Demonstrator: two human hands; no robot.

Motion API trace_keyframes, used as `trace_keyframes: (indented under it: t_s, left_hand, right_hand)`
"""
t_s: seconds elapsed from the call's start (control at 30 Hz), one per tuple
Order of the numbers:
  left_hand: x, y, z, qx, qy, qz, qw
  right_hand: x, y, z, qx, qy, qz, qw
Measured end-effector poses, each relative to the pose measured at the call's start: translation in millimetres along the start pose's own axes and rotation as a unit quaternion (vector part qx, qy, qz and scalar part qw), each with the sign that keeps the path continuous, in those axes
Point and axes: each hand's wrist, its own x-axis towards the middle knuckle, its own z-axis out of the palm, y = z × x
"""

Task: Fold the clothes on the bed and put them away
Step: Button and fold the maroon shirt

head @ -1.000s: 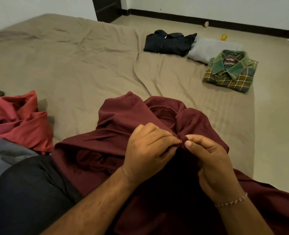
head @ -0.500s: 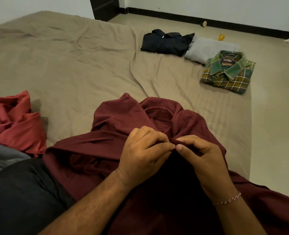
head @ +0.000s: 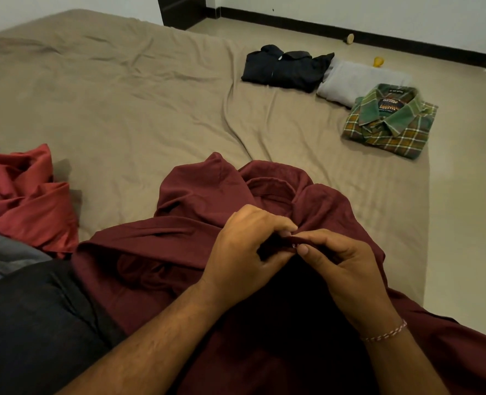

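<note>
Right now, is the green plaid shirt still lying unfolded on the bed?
No, the green plaid shirt lies neatly folded, collar up, on the bed beside a folded grey garment.

- Left hand (head: 244,252): fingers curled, fingertips meeting the right hand's, pinching a fold of dark maroon cloth shirt (head: 202,195).
- Right hand (head: 341,266): fingers curled, thumb pinching the same fold; forearms converge.
</note>
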Motion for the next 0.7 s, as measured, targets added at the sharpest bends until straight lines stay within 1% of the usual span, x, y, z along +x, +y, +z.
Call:
trace_keyframes:
  t_s: [0.17,0.3,0.5,0.63,0.7]
  left_hand:
    - [-0.6,-4.7,-0.7,0.043,-0.056,-0.059,0.996]
    - [0.1,-2.4,-1.2,0.041,-0.045,-0.071,0.996]
    - [1.9,-1.2,-2.2,0.007,-0.034,-0.072,0.997]
    - [2.5,1.3,-2.6,0.01,-0.032,-0.07,0.997]
    - [2.4,2.5,-2.4,0.005,-0.03,-0.073,0.997]
  right_hand:
    - [-0.2,8.3,3.3,-0.067,0.029,-0.038,0.997]
    - [0.2,8.5,7.4,-0.026,0.062,-0.038,0.997]
    - [-1.0,7.8,9.3,0.003,0.056,-0.065,0.996]
    - [-1.3,11.8,11.0,-0.007,0.056,-0.094,0.994]
    - [-1.5,14.3,12.4,-0.031,0.058,-0.115,0.991]
